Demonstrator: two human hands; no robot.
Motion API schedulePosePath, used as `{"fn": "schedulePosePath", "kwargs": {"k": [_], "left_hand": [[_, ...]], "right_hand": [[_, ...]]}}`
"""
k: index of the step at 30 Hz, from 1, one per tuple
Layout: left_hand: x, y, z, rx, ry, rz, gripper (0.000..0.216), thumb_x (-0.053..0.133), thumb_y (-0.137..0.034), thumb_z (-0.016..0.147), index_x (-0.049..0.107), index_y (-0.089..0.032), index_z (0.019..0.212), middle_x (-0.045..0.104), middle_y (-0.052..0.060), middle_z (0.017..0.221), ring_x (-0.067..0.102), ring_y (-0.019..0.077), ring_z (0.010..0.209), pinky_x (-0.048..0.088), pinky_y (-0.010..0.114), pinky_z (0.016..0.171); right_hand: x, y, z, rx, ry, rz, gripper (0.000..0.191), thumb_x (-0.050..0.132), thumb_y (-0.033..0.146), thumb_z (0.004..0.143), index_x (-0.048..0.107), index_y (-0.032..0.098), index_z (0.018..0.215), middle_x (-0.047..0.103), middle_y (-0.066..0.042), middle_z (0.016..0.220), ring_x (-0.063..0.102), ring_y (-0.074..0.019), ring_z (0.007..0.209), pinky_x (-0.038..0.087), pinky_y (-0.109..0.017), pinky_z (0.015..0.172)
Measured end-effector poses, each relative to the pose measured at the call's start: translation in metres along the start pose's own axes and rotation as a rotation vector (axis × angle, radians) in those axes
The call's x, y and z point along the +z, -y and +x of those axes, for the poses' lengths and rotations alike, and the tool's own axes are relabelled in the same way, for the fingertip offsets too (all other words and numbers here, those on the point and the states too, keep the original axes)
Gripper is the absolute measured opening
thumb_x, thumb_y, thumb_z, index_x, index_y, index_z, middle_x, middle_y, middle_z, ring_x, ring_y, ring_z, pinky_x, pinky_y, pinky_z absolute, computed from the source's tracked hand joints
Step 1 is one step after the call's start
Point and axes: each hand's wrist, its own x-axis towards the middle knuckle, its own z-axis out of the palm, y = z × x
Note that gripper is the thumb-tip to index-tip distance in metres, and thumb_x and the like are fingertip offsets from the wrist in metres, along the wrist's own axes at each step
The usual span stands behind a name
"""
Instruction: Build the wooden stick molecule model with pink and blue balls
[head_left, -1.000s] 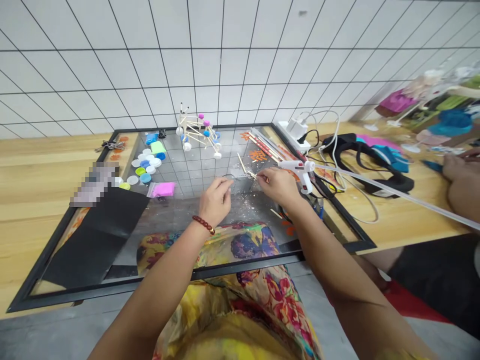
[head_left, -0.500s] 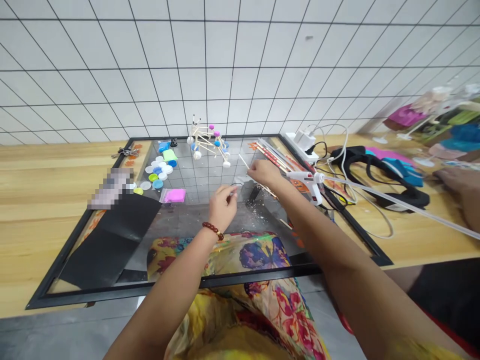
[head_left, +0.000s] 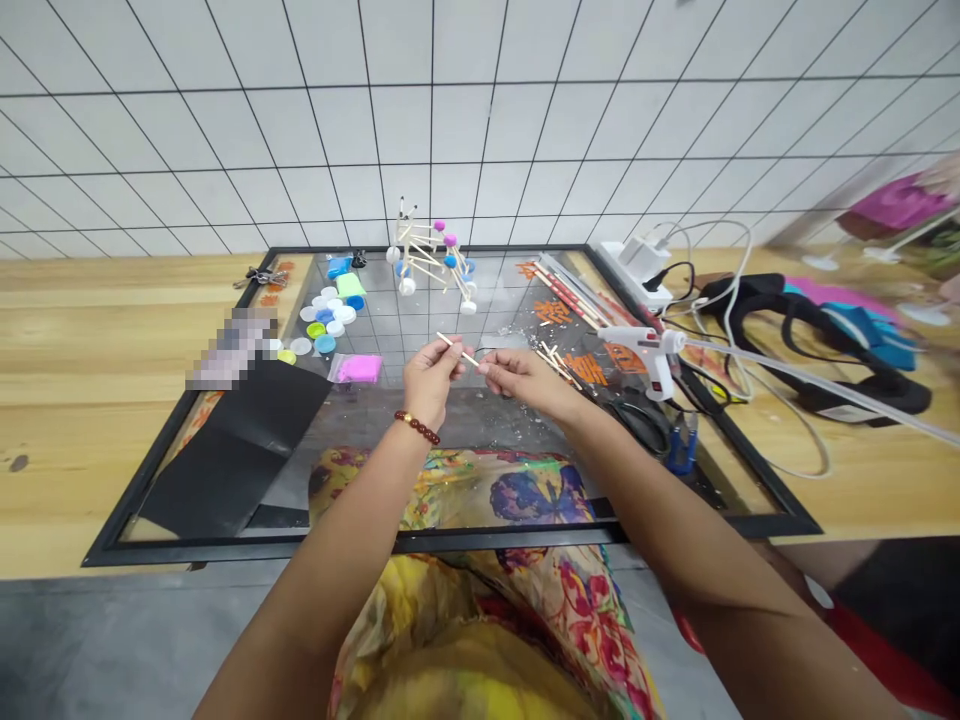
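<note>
Bridging both hands: pale stick (head_left: 470, 359) above the black-framed glass panel (head_left: 337, 547). Half a second ago right hand (head_left: 529, 382) alone held it; left hand (head_left: 430, 380) now pinches it too. Two-handed control likely gained.

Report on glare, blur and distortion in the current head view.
Head view, middle: the glass panel mirrors the tile grid; the thin wooden stick reads fairly sharp. Head view, right edge: the magenta item looks smeared. Head view, left: a pixelated patch hides what lies there. Head view, top: lines on the tiled wall fan outward.
</note>
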Motion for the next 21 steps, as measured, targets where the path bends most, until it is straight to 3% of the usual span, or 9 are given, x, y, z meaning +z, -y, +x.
{"fn": "schedulePosePath", "kwargs": {"k": [4, 9, 17, 21], "left_hand": [[-0.004, -0.006, 0.005, 0.021, -0.084, -0.049, 0.024, 0.079, -0.021, 0.066, 0.068, -0.013, 0.086, 0.07, 0.001, 0.069, 0.05, 0.0035, 0.048, 0.038, 0.017, 0.05], [-0.007, -0.013, 0.007, 0.024, -0.152, -0.071, 0.022, 0.076, -0.029, 0.072, 0.065, -0.014, 0.083, 0.07, 0.002, 0.07, 0.051, 0.0035, 0.048, 0.039, 0.017, 0.05], [-0.006, -0.014, 0.004, 0.016, -0.107, -0.013, 0.027, 0.066, -0.041, 0.082, 0.059, -0.016, 0.078, 0.069, 0.001, 0.071, 0.052, 0.0046, 0.049, 0.04, 0.018, 0.052], [-0.008, -0.012, 0.005, 0.042, -0.079, 0.056, 0.023, 0.061, -0.035, 0.085, 0.057, -0.016, 0.073, 0.069, 0.002, 0.07, 0.053, 0.0058, 0.052, 0.04, 0.019, 0.053]], "right_hand": [[0.008, -0.004, 0.002, -0.045, -0.036, -0.047, 0.035, 0.06, 0.053, 0.08, 0.061, 0.018, 0.082, 0.05, 0.005, 0.058, 0.041, -0.0095, 0.054, 0.032, -0.026, 0.056], [0.012, -0.011, 0.005, -0.05, -0.14, -0.036, 0.032, 0.062, 0.049, 0.077, 0.063, 0.018, 0.089, 0.061, 0.0, 0.07, 0.052, -0.0124, 0.062, 0.04, -0.027, 0.062], [0.012, -0.016, 0.001, -0.127, -0.27, -0.256, 0.022, 0.054, 0.04, 0.085, 0.065, 0.02, 0.087, 0.064, 0.0, 0.069, 0.055, -0.0141, 0.063, 0.042, -0.028, 0.065], [0.014, -0.016, 0.0, -0.154, -0.39, -0.25, 0.024, 0.051, 0.041, 0.088, 0.062, 0.021, 0.081, 0.062, 0.0, 0.068, 0.051, -0.0132, 0.061, 0.041, -0.028, 0.065]]}}
